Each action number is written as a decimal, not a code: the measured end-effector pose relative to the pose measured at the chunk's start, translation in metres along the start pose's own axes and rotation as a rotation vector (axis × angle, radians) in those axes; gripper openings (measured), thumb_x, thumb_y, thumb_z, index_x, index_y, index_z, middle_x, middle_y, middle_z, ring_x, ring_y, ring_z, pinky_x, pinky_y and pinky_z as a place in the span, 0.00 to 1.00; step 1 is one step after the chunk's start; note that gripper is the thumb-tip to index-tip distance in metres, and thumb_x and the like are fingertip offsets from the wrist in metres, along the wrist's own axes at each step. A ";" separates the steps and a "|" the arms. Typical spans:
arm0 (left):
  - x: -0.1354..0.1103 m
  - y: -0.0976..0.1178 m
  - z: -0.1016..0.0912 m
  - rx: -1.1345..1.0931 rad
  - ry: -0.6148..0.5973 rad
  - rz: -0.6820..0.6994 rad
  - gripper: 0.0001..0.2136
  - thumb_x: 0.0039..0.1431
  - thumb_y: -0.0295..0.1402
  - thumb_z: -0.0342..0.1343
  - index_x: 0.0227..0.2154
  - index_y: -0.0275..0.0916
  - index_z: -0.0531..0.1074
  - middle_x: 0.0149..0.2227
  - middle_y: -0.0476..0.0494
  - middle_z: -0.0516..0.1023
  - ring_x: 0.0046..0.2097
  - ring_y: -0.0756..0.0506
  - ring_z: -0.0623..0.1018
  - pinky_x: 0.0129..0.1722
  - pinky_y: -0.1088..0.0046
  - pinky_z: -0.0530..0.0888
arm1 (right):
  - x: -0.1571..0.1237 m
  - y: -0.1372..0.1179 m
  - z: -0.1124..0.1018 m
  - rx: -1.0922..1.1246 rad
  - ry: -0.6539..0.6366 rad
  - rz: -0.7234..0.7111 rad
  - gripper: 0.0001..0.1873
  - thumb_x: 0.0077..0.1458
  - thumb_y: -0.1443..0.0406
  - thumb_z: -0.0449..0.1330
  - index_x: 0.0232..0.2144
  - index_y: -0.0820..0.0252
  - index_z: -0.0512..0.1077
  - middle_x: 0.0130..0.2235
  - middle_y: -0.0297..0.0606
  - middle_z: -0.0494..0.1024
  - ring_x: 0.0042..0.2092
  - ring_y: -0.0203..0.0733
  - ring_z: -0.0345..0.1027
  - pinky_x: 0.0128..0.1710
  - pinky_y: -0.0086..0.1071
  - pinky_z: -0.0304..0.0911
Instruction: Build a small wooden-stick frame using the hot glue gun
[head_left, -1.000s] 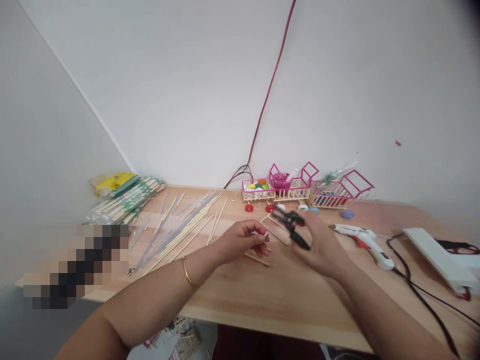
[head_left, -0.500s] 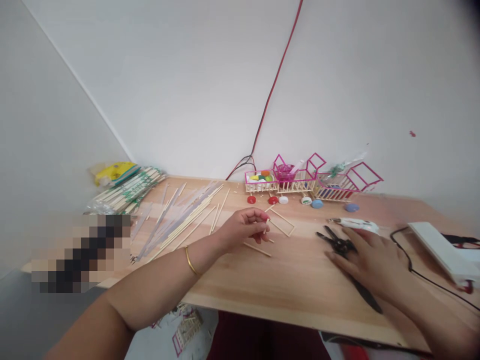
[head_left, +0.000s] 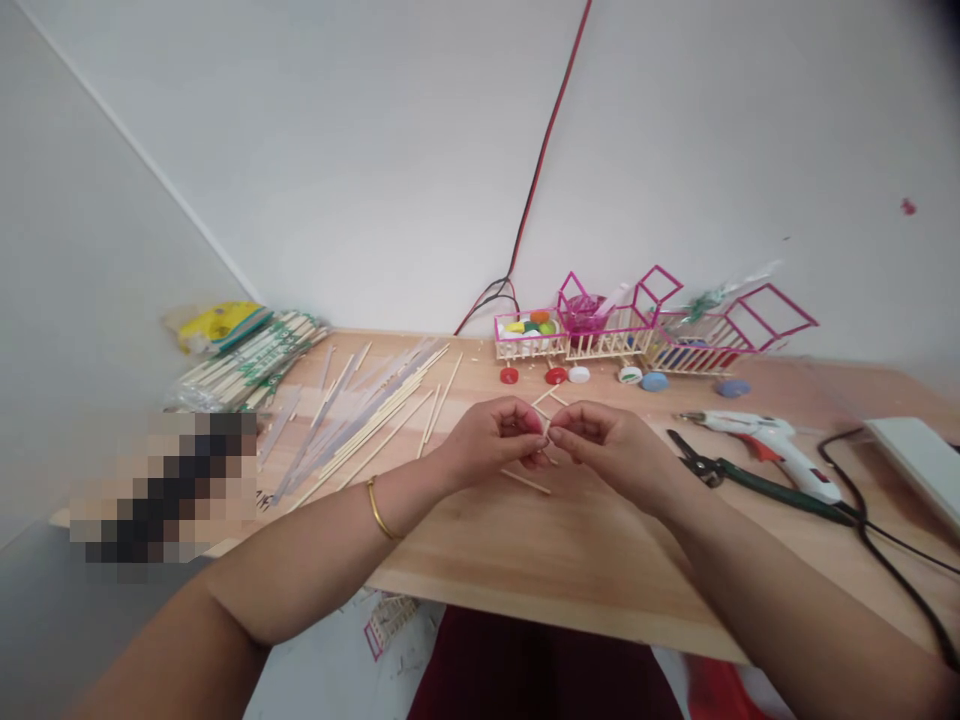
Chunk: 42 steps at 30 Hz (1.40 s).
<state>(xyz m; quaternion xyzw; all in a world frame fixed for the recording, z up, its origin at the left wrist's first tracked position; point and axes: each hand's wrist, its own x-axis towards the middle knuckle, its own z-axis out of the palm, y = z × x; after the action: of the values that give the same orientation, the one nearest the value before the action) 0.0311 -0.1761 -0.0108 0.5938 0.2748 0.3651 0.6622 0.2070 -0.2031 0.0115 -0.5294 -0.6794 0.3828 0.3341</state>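
My left hand [head_left: 491, 441] and my right hand [head_left: 607, 450] meet fingertip to fingertip above the wooden table [head_left: 570, 560]. Both pinch a short thin wooden stick [head_left: 547, 428] between them. A gold bangle [head_left: 377, 510] sits on my left wrist. Loose short sticks [head_left: 525, 481] lie on the table just under my hands. The black cutting pliers [head_left: 697, 464] lie on the table to the right of my right hand, untouched.
A white glue gun [head_left: 765, 445] with a black cord lies at the right. Pink and wooden stick models [head_left: 645, 335] with bottle caps stand along the wall. Long bamboo sticks [head_left: 367, 415] and a packed bundle [head_left: 247, 365] lie at the left. A white box [head_left: 919, 460] sits far right.
My right hand put the pliers down at the right, then came back to the middle and now pinches the short stick together with my left hand. The view tilted down slightly.
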 end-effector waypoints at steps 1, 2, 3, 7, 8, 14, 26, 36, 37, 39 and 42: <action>-0.001 0.000 0.001 0.017 -0.004 -0.012 0.11 0.48 0.32 0.60 0.30 0.32 0.64 0.23 0.47 0.73 0.27 0.51 0.75 0.28 0.75 0.72 | -0.001 0.002 0.000 0.028 0.011 -0.008 0.12 0.49 0.57 0.58 0.29 0.60 0.69 0.27 0.33 0.73 0.27 0.33 0.64 0.27 0.28 0.59; -0.002 -0.001 0.003 0.037 -0.005 -0.024 0.11 0.48 0.33 0.59 0.30 0.32 0.64 0.23 0.48 0.73 0.26 0.52 0.75 0.27 0.76 0.72 | -0.002 0.004 0.000 0.064 0.012 -0.022 0.12 0.49 0.57 0.59 0.32 0.60 0.68 0.29 0.34 0.73 0.28 0.34 0.65 0.28 0.28 0.60; -0.003 -0.001 0.004 0.059 -0.004 -0.033 0.11 0.48 0.33 0.59 0.30 0.33 0.65 0.23 0.48 0.72 0.25 0.53 0.74 0.26 0.77 0.71 | -0.004 0.005 0.000 0.099 0.004 -0.039 0.13 0.49 0.57 0.59 0.33 0.59 0.68 0.30 0.34 0.74 0.29 0.34 0.66 0.29 0.29 0.61; -0.006 0.000 0.011 0.133 0.016 -0.047 0.11 0.47 0.33 0.59 0.30 0.33 0.65 0.24 0.50 0.71 0.23 0.55 0.71 0.23 0.80 0.69 | -0.007 0.008 -0.003 0.002 -0.055 -0.146 0.10 0.54 0.59 0.55 0.35 0.58 0.69 0.31 0.35 0.74 0.31 0.36 0.67 0.30 0.30 0.63; -0.006 0.001 0.012 0.142 0.026 -0.049 0.11 0.47 0.33 0.59 0.29 0.34 0.64 0.23 0.51 0.70 0.22 0.56 0.70 0.22 0.81 0.68 | -0.007 0.008 -0.004 -0.095 -0.047 -0.202 0.09 0.55 0.60 0.54 0.34 0.57 0.70 0.31 0.36 0.73 0.32 0.37 0.67 0.31 0.31 0.63; -0.004 0.005 0.011 0.095 0.028 -0.082 0.13 0.46 0.32 0.59 0.30 0.36 0.59 0.21 0.54 0.69 0.19 0.56 0.68 0.20 0.82 0.64 | -0.008 0.013 -0.010 -0.466 0.023 -0.585 0.10 0.57 0.65 0.52 0.36 0.55 0.72 0.37 0.40 0.73 0.38 0.39 0.67 0.36 0.33 0.64; -0.005 0.002 0.004 0.480 -0.028 -0.014 0.10 0.49 0.36 0.57 0.30 0.36 0.65 0.24 0.51 0.71 0.24 0.54 0.68 0.24 0.79 0.63 | -0.003 0.021 -0.014 -0.781 -0.160 -0.717 0.13 0.58 0.66 0.49 0.31 0.57 0.74 0.32 0.39 0.74 0.35 0.39 0.65 0.35 0.34 0.59; -0.001 0.004 -0.005 1.031 -0.048 0.322 0.03 0.50 0.28 0.53 0.27 0.36 0.72 0.31 0.45 0.72 0.35 0.49 0.70 0.37 0.73 0.65 | 0.001 0.030 -0.010 -0.844 -0.281 -0.652 0.14 0.56 0.68 0.49 0.30 0.52 0.74 0.33 0.37 0.74 0.36 0.42 0.64 0.38 0.37 0.55; -0.001 0.004 -0.004 1.057 -0.076 0.324 0.04 0.50 0.28 0.53 0.27 0.36 0.72 0.31 0.45 0.73 0.36 0.48 0.70 0.38 0.73 0.65 | 0.002 0.031 -0.009 -0.834 -0.293 -0.653 0.13 0.55 0.68 0.49 0.30 0.52 0.74 0.32 0.37 0.74 0.36 0.42 0.64 0.37 0.37 0.55; -0.002 0.004 -0.003 1.096 -0.128 0.318 0.04 0.50 0.27 0.53 0.26 0.36 0.73 0.32 0.44 0.73 0.36 0.47 0.70 0.38 0.71 0.65 | 0.004 0.033 -0.009 -0.821 -0.302 -0.651 0.13 0.55 0.67 0.50 0.30 0.51 0.74 0.32 0.36 0.74 0.35 0.42 0.64 0.36 0.37 0.55; -0.003 0.005 -0.002 1.134 -0.194 0.323 0.05 0.50 0.28 0.54 0.25 0.36 0.74 0.31 0.42 0.73 0.35 0.47 0.70 0.37 0.71 0.65 | 0.005 0.034 -0.009 -0.822 -0.296 -0.657 0.12 0.55 0.67 0.50 0.30 0.52 0.74 0.32 0.35 0.73 0.35 0.41 0.64 0.36 0.36 0.55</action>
<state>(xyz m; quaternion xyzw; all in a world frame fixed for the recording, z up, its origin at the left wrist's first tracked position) 0.0273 -0.1774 -0.0066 0.9196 0.2716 0.2015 0.2000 0.2299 -0.1920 -0.0135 -0.3167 -0.9424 0.0313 0.1026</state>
